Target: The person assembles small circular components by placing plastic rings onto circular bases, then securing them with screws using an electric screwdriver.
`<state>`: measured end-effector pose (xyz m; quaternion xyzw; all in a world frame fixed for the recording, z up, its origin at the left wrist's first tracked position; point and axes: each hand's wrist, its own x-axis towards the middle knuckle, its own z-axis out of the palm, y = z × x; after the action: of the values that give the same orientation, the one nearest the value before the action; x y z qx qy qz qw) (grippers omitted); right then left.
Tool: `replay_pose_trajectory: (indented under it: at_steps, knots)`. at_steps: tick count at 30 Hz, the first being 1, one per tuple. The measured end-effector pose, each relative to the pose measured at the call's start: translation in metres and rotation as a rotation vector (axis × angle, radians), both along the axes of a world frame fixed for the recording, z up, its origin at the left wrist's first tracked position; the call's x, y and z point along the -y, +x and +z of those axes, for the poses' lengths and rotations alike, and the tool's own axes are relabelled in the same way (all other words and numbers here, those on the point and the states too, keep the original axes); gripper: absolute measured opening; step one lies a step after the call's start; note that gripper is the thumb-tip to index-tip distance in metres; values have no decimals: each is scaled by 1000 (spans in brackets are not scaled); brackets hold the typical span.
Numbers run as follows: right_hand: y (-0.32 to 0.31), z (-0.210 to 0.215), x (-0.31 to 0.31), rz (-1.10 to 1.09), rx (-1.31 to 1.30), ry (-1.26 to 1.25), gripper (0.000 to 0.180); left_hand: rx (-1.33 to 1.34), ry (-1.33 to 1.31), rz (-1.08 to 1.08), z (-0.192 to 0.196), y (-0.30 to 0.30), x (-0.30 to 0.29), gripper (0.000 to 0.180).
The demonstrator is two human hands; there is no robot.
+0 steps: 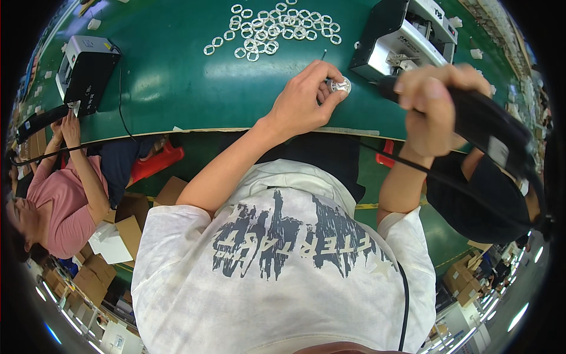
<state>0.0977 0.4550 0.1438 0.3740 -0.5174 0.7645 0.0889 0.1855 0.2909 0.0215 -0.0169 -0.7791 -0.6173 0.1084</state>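
Observation:
My left hand (305, 99) is closed on a small round white part (339, 87), pinching it between thumb and fingers at the table's near edge. Raised to the right of it, my right hand (439, 97) wraps round a black electric screwdriver (486, 121), slightly blurred. The screwdriver's tip points left, above the table and apart from the white part. Its dark cable hangs off at the far right. Beyond my left hand lies a loose spread of white rings (271, 29) with openings in their middles.
A black and silver tabletop machine (407, 38) stands right of the rings on the green table (177, 76). A similar machine (88, 74) sits at the left. A co-worker in pink (71, 194) works there with another black tool. Another person in black (471, 200) is at the right.

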Motion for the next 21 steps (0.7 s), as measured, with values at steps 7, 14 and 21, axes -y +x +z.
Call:
replay_pose_trajectory:
  at_steps: [7, 14, 21]
  knots:
    - [-33, -1, -36, -140, 7, -49, 27, -1, 15, 94, 0, 0, 2, 26]
    - [-24, -10, -29, -64, 58, -16, 27, 51, 29, 67, -7, -1, 0, 34]
    - [-1, -28, 20, 100, 116, -43, 28, -10, 33, 82, -10, -2, 3, 34]
